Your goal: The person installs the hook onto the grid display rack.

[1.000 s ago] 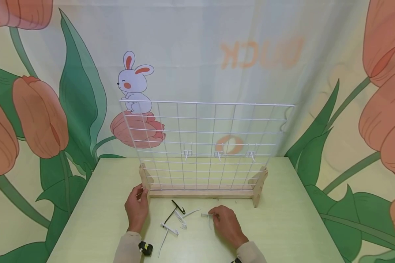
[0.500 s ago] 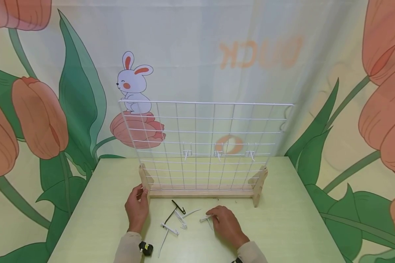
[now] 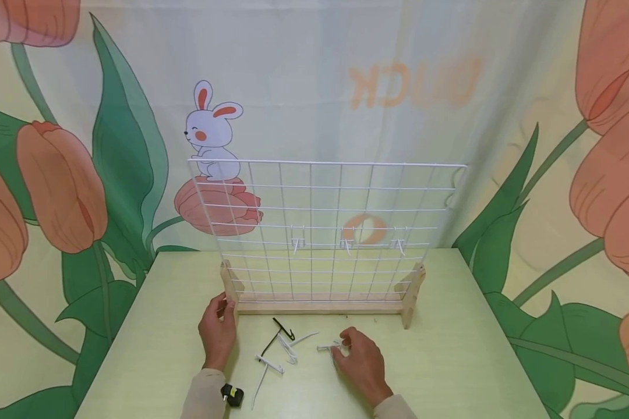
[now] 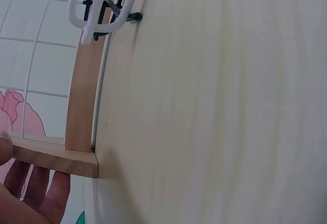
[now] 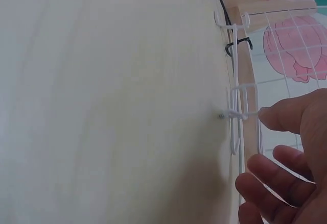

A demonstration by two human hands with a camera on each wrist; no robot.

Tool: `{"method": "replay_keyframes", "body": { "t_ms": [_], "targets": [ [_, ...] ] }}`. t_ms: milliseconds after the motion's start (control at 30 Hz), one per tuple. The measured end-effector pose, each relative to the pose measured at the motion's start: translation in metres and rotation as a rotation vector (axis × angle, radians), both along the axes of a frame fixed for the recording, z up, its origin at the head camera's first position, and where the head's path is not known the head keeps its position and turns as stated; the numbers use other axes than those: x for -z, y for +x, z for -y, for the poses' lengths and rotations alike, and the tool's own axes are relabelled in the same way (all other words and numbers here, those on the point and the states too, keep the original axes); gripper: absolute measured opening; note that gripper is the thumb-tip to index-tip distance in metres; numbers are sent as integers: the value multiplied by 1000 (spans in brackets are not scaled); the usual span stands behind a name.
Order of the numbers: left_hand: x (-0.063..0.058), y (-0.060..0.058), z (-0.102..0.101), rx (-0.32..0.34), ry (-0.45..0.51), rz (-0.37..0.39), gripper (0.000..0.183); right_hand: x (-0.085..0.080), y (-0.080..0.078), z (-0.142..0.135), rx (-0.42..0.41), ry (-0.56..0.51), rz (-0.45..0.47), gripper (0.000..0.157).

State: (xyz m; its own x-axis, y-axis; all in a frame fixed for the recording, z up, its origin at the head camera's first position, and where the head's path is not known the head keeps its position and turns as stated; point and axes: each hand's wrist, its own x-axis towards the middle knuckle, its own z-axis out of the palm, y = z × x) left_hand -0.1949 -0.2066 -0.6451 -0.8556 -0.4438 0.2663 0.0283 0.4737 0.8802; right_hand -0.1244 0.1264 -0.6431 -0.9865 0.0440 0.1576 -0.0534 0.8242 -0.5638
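Note:
My left hand (image 3: 217, 334) grips the left end of the wooden stand (image 3: 320, 308), thumb on one face and fingers (image 4: 57, 196) on the other. The stand holds a white wire grid panel (image 3: 311, 192) upright. In front of the stand, my right hand (image 3: 364, 361) is at a white wire hook (image 3: 324, 348). In the right wrist view its thumb touches the end of that hook, and its fingers (image 5: 278, 178) are spread loosely away from the thumb. A black hook (image 3: 270, 345) and white hooks (image 3: 269, 364) lie on the table between the hands.
Three white hooks (image 3: 346, 244) hang in a row on the grid panel. The pale table (image 3: 451, 361) reaches back to a fabric backdrop (image 3: 304, 70) printed with tulips and a rabbit. A black device (image 3: 233, 396) is worn at the left wrist.
The right hand had the white hook between thumb and fingers, turning it slightly; now thumb and fingers have spread apart beside it. The left hand stays on the stand.

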Motion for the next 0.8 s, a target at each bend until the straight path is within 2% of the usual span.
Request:
{"method": "replay_keyframes", "body": {
  "t_ms": [233, 400, 667, 800],
  "targets": [
    [0, -1, 0, -4, -4, -9, 31, 0, 9, 8, 82, 9, 101, 32],
    [0, 0, 0, -13, -4, -1, 31, 4, 9, 12, 79, 13, 132, 27],
    [-3, 1, 0, 2, 2, -22, 30, 5, 6, 13, 26, 74, 55, 7],
    [-5, 2, -1, 2, -6, -28, 30, 4, 5, 11, 0, 95, 5, 9]
  ]
}}
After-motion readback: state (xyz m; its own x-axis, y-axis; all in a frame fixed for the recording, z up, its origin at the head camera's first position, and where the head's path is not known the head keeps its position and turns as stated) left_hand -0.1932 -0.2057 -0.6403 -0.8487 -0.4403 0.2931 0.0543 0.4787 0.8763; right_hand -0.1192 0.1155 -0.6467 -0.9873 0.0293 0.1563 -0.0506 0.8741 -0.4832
